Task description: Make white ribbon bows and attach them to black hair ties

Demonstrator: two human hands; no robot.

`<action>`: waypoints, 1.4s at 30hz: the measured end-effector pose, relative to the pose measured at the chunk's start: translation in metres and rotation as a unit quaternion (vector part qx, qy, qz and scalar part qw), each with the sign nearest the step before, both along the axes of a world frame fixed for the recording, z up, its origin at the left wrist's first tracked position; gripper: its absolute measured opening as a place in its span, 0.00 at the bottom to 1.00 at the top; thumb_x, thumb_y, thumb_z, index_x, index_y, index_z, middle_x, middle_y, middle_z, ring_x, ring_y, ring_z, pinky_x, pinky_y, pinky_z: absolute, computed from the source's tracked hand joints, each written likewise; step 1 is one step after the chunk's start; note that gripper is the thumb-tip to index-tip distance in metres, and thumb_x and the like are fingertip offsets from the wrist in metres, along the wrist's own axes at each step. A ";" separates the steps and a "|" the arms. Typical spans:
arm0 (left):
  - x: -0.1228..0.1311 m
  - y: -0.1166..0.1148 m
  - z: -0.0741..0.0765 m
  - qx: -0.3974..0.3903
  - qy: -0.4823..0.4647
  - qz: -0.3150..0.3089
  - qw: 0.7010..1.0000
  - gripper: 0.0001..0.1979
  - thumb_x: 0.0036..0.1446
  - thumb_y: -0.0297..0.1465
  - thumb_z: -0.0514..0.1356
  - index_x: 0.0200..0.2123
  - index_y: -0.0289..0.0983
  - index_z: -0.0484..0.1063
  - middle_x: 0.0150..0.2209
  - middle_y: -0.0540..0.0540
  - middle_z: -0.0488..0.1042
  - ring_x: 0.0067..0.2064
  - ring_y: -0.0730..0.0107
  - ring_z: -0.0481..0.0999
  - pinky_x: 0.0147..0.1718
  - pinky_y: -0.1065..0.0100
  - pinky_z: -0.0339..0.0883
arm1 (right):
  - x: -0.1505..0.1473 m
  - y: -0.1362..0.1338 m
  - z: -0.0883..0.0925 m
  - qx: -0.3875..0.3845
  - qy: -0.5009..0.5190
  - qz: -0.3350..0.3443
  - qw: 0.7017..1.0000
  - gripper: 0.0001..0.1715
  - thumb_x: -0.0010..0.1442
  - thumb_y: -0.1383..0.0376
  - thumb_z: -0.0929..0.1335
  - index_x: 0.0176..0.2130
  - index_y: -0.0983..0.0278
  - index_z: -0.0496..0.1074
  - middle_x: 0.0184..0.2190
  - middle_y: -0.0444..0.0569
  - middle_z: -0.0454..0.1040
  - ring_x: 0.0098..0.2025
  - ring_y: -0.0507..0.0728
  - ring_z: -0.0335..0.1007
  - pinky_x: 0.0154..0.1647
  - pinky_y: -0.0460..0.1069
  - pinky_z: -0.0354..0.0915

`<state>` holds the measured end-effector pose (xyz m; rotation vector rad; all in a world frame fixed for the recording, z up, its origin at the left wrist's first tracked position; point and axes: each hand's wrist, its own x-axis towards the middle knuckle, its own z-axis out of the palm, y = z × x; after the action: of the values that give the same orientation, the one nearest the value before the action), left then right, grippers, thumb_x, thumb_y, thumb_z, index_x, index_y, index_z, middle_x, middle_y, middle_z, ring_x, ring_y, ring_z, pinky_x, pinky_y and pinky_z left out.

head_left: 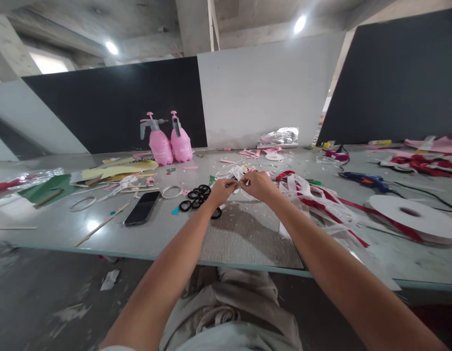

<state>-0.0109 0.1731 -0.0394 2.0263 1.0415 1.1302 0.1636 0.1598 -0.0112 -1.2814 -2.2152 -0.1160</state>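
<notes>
The left hand (221, 190) and the right hand (259, 185) pinch a small white ribbon (240, 181) tight over the table (102, 234), one at each end, so it lies sideways between them, with black rings (197, 197) just beside the left hand.

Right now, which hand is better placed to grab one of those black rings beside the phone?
Probably the left. The left hand sits just right of the black rings, almost over them; the right hand is farther off. Both pinch a white ribbon piece.
</notes>
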 end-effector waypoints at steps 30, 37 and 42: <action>-0.002 0.004 -0.001 0.006 -0.062 0.032 0.998 0.12 0.50 0.33 0.59 0.33 0.33 0.79 0.33 0.47 0.78 0.38 0.67 0.74 0.40 0.69 0.64 | 0.009 0.010 -0.006 -0.016 0.235 -0.036 0.971 0.10 0.53 0.67 0.61 0.27 0.64 0.71 0.20 0.45 0.71 0.25 0.52 0.65 0.27 0.45 0.55; -0.002 0.004 0.000 0.001 -0.100 0.018 0.995 0.16 0.51 0.40 0.61 0.35 0.32 0.79 0.33 0.46 0.77 0.37 0.67 0.73 0.39 0.70 0.64 | 0.013 0.001 0.000 -0.014 0.180 0.043 0.983 0.11 0.55 0.64 0.61 0.24 0.64 0.67 0.19 0.44 0.67 0.22 0.51 0.61 0.26 0.45 0.54; -0.003 0.005 -0.001 0.013 -0.085 0.017 0.996 0.16 0.53 0.40 0.60 0.34 0.32 0.78 0.29 0.48 0.75 0.33 0.71 0.70 0.35 0.72 0.62 | 0.008 -0.001 -0.002 0.014 0.197 0.055 0.979 0.13 0.52 0.68 0.63 0.38 0.64 0.73 0.28 0.45 0.74 0.28 0.51 0.67 0.32 0.45 0.59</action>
<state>-0.0140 0.1784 -0.0404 1.9002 0.9833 1.3157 0.1721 0.1592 -0.0127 -1.0577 -1.9283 0.1386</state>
